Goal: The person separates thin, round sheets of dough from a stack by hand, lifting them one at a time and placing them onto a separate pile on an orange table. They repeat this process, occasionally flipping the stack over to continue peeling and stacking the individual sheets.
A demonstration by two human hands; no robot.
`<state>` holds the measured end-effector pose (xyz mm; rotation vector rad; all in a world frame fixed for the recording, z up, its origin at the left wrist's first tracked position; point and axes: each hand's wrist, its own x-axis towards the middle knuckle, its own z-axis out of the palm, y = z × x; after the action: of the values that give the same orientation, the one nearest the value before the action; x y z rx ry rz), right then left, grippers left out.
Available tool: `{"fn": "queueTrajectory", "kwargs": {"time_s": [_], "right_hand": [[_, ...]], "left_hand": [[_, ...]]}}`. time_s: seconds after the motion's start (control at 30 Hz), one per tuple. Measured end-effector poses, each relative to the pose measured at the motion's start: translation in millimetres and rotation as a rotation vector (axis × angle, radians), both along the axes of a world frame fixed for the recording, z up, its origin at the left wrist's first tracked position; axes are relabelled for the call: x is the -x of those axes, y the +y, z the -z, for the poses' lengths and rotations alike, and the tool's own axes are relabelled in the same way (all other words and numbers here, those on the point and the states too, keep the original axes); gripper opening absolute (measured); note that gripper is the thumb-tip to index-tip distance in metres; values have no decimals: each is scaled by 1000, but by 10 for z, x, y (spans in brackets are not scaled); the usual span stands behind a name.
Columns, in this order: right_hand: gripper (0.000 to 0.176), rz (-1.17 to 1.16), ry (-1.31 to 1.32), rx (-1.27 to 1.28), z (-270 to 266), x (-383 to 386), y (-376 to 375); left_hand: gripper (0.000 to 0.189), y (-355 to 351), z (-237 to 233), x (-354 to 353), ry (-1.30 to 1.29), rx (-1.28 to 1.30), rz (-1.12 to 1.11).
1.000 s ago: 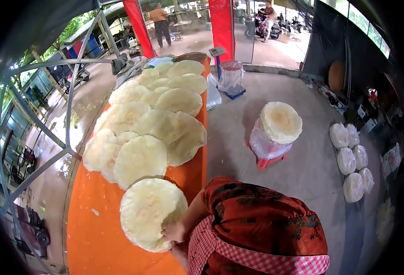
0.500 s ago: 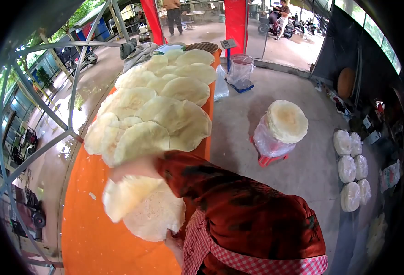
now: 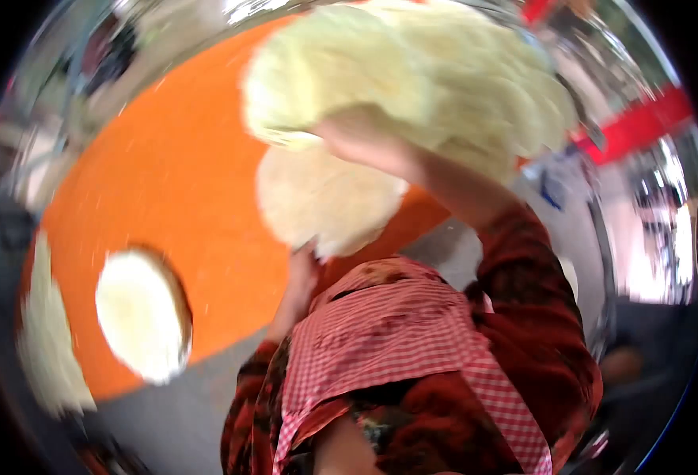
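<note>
Thin round flatbreads [image 3: 476, 95] overlap at the far end of the orange table. My right hand [image 3: 357, 134] is closed on the near edge of a pale flatbread [image 3: 333, 71], beside the overlapping ones; its fingers are blurred. Just below lies another round flatbread [image 3: 325, 194] on the orange surface. At its near edge my left hand [image 3: 305, 261] pinches the rim, fingers partly hidden. A thick round stack of flatbreads [image 3: 139, 317] sits apart at the left.
The orange table [image 3: 167, 174] curves across the view. More pale flatbreads [image 3: 48, 340] lie at its left end. A red post [image 3: 642, 127] stands at the right, with a blue-based item [image 3: 553, 190] near the table's edge.
The view has swung left, bringing the stack at the left into sight. My right hand has moved away from my left hand, and the upper flatbread is now apart from the lower one.
</note>
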<state>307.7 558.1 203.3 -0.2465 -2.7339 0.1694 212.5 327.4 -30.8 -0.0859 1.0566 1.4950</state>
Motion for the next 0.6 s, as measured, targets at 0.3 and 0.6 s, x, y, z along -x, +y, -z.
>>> {"fn": "queueTrajectory", "kwargs": {"time_s": [0.3, 0.6], "right_hand": [[32, 256, -677, 339, 945, 145, -570], [42, 167, -562, 185, 1221, 33, -1346]], "left_hand": [[23, -63, -227, 22, 54, 58, -10], [30, -36, -306, 0, 18, 22, -19]]}}
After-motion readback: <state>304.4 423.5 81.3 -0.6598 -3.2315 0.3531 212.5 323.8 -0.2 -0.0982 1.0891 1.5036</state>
